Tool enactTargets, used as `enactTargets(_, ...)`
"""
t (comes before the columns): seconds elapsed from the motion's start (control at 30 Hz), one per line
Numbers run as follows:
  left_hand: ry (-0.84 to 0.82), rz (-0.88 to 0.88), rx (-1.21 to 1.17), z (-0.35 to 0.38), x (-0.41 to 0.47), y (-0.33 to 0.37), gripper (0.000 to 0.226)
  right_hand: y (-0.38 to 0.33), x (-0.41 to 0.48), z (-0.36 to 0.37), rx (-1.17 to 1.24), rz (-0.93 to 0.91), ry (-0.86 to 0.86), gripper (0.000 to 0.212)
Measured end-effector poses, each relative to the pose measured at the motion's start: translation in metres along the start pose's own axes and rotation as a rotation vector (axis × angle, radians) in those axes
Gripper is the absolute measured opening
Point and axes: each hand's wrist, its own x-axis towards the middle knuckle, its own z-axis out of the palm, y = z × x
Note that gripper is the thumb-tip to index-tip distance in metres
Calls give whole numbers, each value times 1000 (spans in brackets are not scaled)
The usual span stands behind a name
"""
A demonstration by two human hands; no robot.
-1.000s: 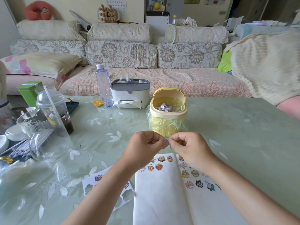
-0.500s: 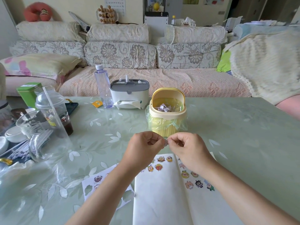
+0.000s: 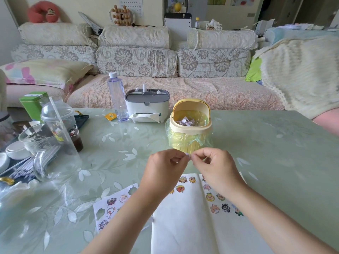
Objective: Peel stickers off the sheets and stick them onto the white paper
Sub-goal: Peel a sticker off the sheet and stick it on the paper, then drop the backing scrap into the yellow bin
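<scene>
Pinching a small pale sticker [image 3: 187, 155] between their fingertips, the left hand [image 3: 165, 167] and the right hand [image 3: 216, 167] meet in the air above the far edge of the white paper [image 3: 183, 226], towards the near edge of the table [image 3: 275, 153]. Both hands have their fingers curled in, and thumb and forefinger of each close on the piece. The piece is too small to tell whether any backing is attached.

The white paper lies flat, creased down the middle. Cartoon stickers are already placed along its far edge on both halves, and the nearer area is blank. The sticker sheet [image 3: 111, 208] lies just left of the paper, partly under the left forearm, showing cut-out gaps and a few stickers. A yellow bin [image 3: 190, 125], bag-lined and holding paper scraps, stands just beyond the hands.

Assessment: task in progress. The step in hand appears to be freeing or passing over one sticker.

Risks:
- The sticker may fold onto itself or cling to a fingertip, because two hands grip so small a piece at once.
- A hard pull could tear it.
- Set down askew, it could overlap a placed sticker, since the far rows are crowded.
- The left forearm over the sheet could drag or crease it.
</scene>
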Motion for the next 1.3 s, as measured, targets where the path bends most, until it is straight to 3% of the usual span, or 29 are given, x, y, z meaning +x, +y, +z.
enactTargets(0.1,-27,-83,-55,0,1,0,11,3,-1,2,-96,-85,34,19)
enactTargets(0.27,-39,-79,-32,2,2,-5,13,7,0,6,-182,-153,47,14)
enactTargets(0.47,-107,-67,-108,0,6,-8,13,2,3,5,48,74,-43,17)
enactTargets(0.7,-199,-88,-189,-5,9,-11,15,-6,3,7,286,169,-62,3)
enactTargets(1.03,-193,-129,-267,-22,12,-16,13,-10,9,20,303,226,-65,8)
enactTargets(1.17,-132,-165,-278,-29,22,-20,15,-12,22,17,263,191,41,7)
enactTargets(1.3,-56,-208,-330,-32,31,-22,16,-22,54,8,74,58,206,8)
